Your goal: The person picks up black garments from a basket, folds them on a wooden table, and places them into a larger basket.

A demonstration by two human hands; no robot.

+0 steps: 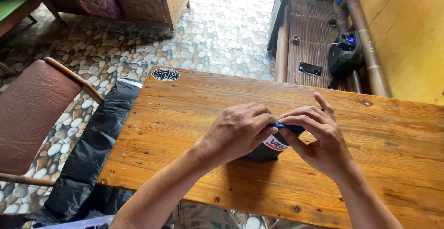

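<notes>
On the wooden table (194,118) we pinch a dark pouch (266,150) between both hands: our left hand (238,132) and right hand (319,139) press fingertips on its blue top edge. Beyond, a phone (310,68) lies on the bamboo bench (310,30).

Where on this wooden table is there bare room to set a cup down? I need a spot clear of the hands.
The table is bare left of the left hand, out to the round sticker, and right of the right hand to the far edge. It is crowded only at the middle, where both hands pinch the dark pouch.
</notes>
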